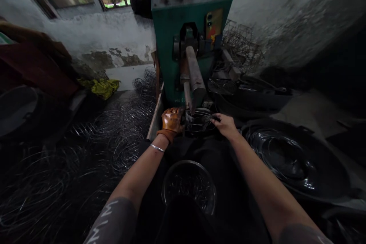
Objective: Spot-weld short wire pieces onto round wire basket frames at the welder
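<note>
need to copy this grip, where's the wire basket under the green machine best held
By its round rim, one hand per side: the left hand on the left edge and the right hand on the right edge of the wire basket. The machine's arm overhangs its middle, so come in low from the sides.

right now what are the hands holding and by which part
Both hold a round wire basket under the green machine: gloved left hand at its left rim, bare right hand at its right rim.

The left hand (172, 120) wears a worn, tan leather-like glove. The wire basket (199, 122) is thin, shiny metal. The green machine (191, 26) has matt painted metal and a dull, rough steel arm (194, 72).
</note>
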Demonstrator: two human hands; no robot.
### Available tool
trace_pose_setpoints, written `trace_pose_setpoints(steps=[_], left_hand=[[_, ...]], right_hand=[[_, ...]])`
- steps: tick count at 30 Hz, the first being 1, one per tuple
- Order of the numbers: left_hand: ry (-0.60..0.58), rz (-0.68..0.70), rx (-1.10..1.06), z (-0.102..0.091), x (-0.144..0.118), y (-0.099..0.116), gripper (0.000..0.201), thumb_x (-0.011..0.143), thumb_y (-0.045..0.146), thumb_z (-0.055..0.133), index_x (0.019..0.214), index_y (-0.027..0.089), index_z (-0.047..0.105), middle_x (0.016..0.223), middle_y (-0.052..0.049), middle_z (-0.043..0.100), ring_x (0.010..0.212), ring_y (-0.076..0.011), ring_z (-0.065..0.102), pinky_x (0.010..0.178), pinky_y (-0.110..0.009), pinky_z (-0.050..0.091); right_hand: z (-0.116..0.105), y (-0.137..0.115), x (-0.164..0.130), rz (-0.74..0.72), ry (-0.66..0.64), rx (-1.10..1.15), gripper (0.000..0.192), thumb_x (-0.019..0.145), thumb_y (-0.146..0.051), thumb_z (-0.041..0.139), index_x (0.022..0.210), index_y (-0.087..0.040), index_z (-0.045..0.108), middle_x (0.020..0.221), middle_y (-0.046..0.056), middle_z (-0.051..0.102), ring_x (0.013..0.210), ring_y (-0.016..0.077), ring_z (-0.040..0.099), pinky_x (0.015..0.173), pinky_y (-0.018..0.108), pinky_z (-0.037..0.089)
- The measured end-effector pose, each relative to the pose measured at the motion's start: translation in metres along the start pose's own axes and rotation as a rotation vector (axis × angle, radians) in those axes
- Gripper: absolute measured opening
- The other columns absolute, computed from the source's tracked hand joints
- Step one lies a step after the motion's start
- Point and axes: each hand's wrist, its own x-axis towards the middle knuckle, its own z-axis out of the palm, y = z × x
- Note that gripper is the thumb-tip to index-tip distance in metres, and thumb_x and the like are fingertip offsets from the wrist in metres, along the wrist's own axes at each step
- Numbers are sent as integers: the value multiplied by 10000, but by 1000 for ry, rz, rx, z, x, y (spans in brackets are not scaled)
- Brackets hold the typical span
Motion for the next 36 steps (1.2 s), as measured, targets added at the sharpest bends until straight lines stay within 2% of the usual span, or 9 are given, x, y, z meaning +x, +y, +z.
trace_pose_setpoints(steps=[6,10,14,22,26,30,33,36], left_hand=[[10,-108,-158,13,-13,-33,657,679,246,760,1312,185,591,1220,-85,653,1128,-280,611,994,-373,490],[23,-197,-223,24,-16,-53,657,713,299,793,1317,155,577,1230,-115,641,1131,-285,618,994,-364,501],[11,-267,-259,29,-16,-57,669,694,273,812,1308,152,574,1204,-111,648,1111,-277,629,972,-347,516],[-17,-275,-359,32,-14,-52,677,693,261,815,1309,137,561,1234,-117,640,1151,-273,617,1020,-367,512],[-73,-295,-364,36,-13,-50,706,701,308,829,1324,116,558,1228,-141,641,1126,-306,628,997,-400,525],[-106,-328,-366,40,-11,-48,747,655,264,862,1325,130,561,1249,-134,638,1138,-310,624,1016,-395,516],[-101,-317,-402,34,-13,-46,796,666,253,843,1382,131,518,1313,-135,609,1194,-293,599,1054,-376,494],[-16,-265,-320,21,-20,-39,902,680,296,807,1477,119,424,1441,-159,507,1303,-320,512,1119,-419,435]], right_hand=[[-5,-52,-3,-180,-69,-221,248,866,-164,611,1089,-145,717,1090,125,702,1041,279,664,950,370,518],[2,-84,5,-218,-127,-366,253,891,-143,604,1119,-117,710,1131,143,689,1054,292,655,932,360,508],[4,-100,12,-217,-171,-437,238,915,-158,594,1121,-121,707,1119,134,693,1023,276,657,892,325,495],[-4,-106,9,-178,-230,-572,253,951,-150,551,1166,-100,675,1184,135,668,1101,254,630,954,292,455],[-6,-112,10,-165,-247,-618,258,955,-158,534,1166,-93,669,1176,147,665,1082,273,635,925,316,474],[-5,-118,12,-163,-251,-598,282,940,-131,521,1173,-76,670,1186,164,660,1096,290,631,946,346,482],[-9,-105,9,-182,-216,-472,305,904,-106,536,1173,-69,675,1205,165,657,1118,291,627,991,360,477],[-18,-67,0,-190,-82,-207,435,848,-104,566,1278,-86,629,1224,133,657,1123,252,631,1013,333,481]])
